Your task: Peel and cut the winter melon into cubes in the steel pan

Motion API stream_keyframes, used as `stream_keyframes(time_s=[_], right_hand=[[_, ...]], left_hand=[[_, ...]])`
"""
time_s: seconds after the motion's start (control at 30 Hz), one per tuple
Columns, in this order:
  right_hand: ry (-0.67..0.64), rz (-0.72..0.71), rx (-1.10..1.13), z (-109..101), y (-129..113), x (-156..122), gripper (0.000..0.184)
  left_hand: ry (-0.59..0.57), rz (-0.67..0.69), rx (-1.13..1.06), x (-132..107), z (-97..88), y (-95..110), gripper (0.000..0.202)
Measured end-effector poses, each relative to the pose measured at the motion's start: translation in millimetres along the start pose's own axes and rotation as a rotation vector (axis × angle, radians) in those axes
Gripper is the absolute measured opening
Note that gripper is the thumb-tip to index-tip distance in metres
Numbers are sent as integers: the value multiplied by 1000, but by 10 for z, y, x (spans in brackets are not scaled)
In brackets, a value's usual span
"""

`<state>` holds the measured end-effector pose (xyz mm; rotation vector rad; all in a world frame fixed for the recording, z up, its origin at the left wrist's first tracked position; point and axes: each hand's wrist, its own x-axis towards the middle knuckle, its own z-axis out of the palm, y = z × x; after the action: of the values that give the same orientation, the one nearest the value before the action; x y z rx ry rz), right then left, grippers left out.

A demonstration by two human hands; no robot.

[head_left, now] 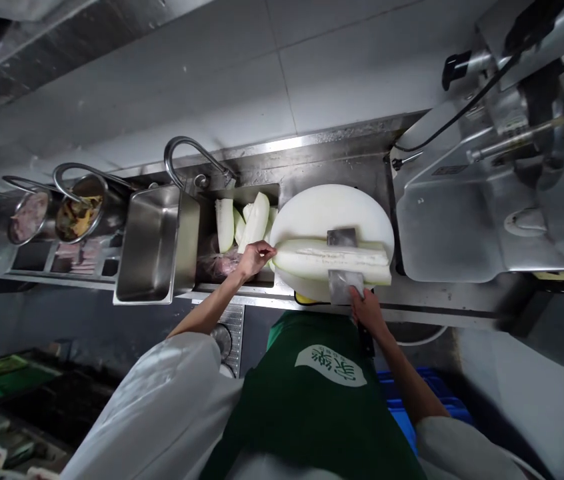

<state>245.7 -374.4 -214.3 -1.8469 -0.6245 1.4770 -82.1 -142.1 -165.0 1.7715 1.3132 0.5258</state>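
Note:
A long pale peeled gourd piece lies across a round white cutting board. My left hand is closed on the gourd's left end, holding it down. My right hand grips the handle of a cleaver, whose wide blade stands across the gourd near its right half. More peeled gourd pieces lie stacked in the sink just left of the board.
A curved tap rises behind the sink. A deep steel pan stands to the left, with two strainers of scraps beyond it. A steel slicing machine fills the counter at right. A blue crate is below.

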Motion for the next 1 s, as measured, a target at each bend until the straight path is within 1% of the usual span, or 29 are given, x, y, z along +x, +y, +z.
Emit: stream_keyframes(time_s=[0.1,0.2,0.37,0.57,0.8,0.9,1.0], right_hand=[[-66,6,-26,6,-35,31,58],[-97,21,-61,35,-72,56,58],[-76,-9,-11,379,-215,119,57],[-74,65,-32,596,-226,40,58],[1,22,63,1146,-393,170,59],[49,5,102,1278,-405,190,59],[70,3,140,1370,-433,211,60]], left_hand=[[-11,24,-6,15,-1,-49,34],[-27,58,-26,50,9,-75,32],[-42,72,-32,60,4,-76,25],[-55,127,-11,56,2,-125,14],[-63,155,-6,109,1,-175,14],[-70,161,-16,139,-3,-181,13],[-82,166,-39,164,-3,-196,13]])
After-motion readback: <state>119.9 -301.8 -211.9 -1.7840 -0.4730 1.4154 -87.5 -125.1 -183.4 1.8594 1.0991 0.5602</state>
